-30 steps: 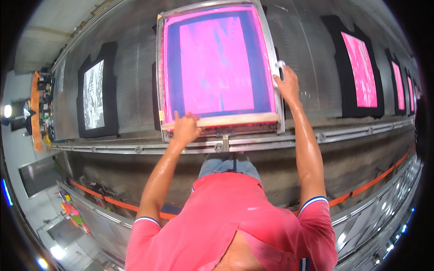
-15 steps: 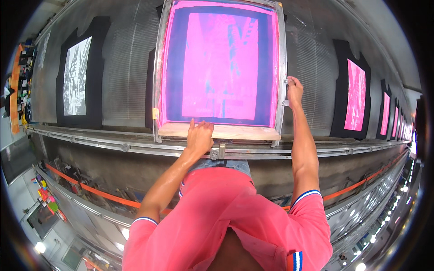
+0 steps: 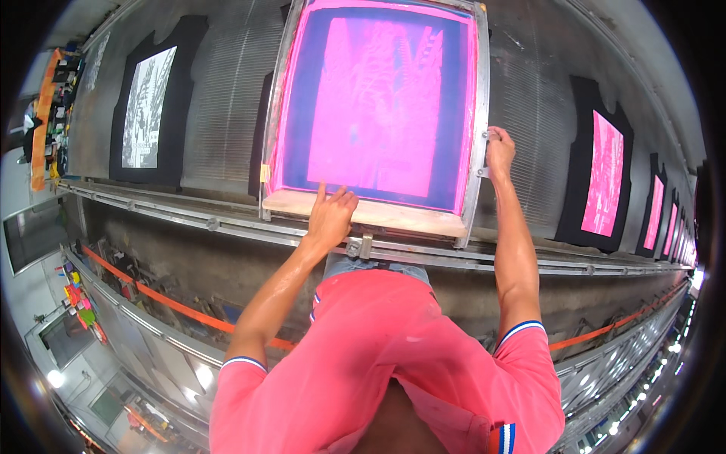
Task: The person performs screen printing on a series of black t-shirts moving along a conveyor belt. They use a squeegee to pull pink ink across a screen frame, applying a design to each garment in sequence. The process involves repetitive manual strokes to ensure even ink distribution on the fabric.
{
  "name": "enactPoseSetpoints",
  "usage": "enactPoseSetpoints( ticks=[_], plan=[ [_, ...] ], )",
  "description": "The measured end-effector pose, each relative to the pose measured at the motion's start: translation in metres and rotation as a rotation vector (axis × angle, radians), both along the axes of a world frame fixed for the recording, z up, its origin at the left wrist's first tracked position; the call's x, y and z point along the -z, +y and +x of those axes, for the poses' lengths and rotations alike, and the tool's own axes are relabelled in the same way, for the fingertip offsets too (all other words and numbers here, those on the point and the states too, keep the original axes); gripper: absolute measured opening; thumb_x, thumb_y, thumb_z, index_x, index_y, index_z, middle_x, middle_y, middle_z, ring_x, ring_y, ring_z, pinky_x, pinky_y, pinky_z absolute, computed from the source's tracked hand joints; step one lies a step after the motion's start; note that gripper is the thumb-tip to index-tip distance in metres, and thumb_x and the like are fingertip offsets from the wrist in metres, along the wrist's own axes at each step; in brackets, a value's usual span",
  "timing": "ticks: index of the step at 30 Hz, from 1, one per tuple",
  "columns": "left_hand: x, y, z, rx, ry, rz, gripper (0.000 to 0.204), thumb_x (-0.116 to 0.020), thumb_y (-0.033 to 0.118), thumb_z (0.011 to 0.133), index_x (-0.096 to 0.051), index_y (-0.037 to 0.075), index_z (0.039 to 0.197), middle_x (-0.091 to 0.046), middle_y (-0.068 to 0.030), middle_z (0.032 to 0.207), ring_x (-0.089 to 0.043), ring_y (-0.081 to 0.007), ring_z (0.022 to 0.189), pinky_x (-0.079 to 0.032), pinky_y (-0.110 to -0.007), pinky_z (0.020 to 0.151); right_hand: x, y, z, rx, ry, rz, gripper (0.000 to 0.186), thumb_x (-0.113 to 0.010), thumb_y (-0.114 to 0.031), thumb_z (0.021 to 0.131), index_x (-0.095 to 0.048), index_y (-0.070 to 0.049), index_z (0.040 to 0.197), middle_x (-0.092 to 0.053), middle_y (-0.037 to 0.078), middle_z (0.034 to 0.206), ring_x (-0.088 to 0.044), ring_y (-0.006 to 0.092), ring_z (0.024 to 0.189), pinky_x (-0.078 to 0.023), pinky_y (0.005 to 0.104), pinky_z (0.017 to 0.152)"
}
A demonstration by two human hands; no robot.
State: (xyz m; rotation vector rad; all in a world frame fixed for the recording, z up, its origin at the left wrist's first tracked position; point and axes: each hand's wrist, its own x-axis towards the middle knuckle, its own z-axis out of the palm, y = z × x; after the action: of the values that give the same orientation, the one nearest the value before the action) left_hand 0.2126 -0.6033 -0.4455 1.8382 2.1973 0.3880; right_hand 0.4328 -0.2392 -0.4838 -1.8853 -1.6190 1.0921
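Note:
A screen-printing frame (image 3: 481, 91) with metal sides lies over the long table in front of me. Its mesh (image 3: 378, 113) shows a pink-coated picture area inside a dark blue border, with pink ink around the rim. Along its near edge lies a squeegee (image 3: 408, 218) with a pale wooden handle. My left hand (image 3: 330, 217) is closed over that handle left of its middle, fingertips reaching past it toward the mesh. At the frame's right side, my right hand (image 3: 500, 153) grips a small metal side handle (image 3: 484, 172); its fingers partly hide the handle.
On the table, a black shirt with a white print (image 3: 151, 106) lies to the left. Black shirts with pink prints (image 3: 603, 174) run in a row to the right. A metal rail (image 3: 189, 217) with clamps follows the near edge. Behind me stretches another long table with an orange strip (image 3: 162, 299).
My view has turned slightly, so the table and frame sit tilted. The picture lines in the pink mesh look different, with less blue showing. Both hands keep their places on the squeegee and side handle.

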Motion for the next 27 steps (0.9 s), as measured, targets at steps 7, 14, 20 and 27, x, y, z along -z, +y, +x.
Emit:
enactPoseSetpoints(
  ticks=[7,14,20,27],
  plan=[
    [-0.004,0.015,-0.014,-0.026,-0.190,-0.244,0.030,-0.066,0.003,0.064,-0.078,0.008,0.092,-0.070,-0.0253,0.080,-0.069,-0.0419,0.077,-0.055,-0.052,0.070,-0.006,0.000,-0.001,-0.012,-0.016,0.035,0.024,-0.060,-0.018,0.094,-0.074,-0.005,0.108,-0.074,0.017,0.100,-0.069,0.0310,0.093,-0.051,0.0410,0.086],
    [0.030,0.111,-0.073,0.095,-0.404,-0.950,0.033,-0.071,0.008,0.052,-0.075,-0.001,0.083,-0.071,-0.0232,0.077,-0.071,-0.0381,0.080,-0.053,-0.048,0.071,-0.009,-0.009,-0.004,-0.049,-0.098,0.126,0.025,-0.058,-0.019,0.095,-0.073,-0.004,0.110,-0.073,0.021,0.102,-0.070,0.0359,0.096,-0.050,0.0423,0.087],
    [0.028,0.194,-0.134,0.259,-0.530,-1.130,0.053,-0.078,0.003,0.050,-0.071,-0.013,0.099,-0.064,-0.0359,0.119,-0.064,-0.0414,0.113,-0.051,-0.048,0.090,-0.017,-0.012,-0.003,-0.029,-0.126,0.137,0.026,-0.058,-0.019,0.096,-0.072,-0.003,0.110,-0.073,0.023,0.102,-0.070,0.0361,0.097,-0.050,0.0418,0.087],
    [-0.018,0.365,-0.244,0.229,-0.422,-0.605,0.040,-0.065,0.000,0.051,-0.069,-0.006,0.090,-0.072,-0.0197,0.086,-0.070,-0.0296,0.071,-0.054,-0.042,0.068,-0.009,-0.012,0.010,0.010,-0.086,0.060,0.023,-0.059,-0.015,0.096,-0.072,-0.002,0.109,-0.074,0.016,0.094,-0.068,0.0224,0.089,-0.050,0.0354,0.084]
  ],
)
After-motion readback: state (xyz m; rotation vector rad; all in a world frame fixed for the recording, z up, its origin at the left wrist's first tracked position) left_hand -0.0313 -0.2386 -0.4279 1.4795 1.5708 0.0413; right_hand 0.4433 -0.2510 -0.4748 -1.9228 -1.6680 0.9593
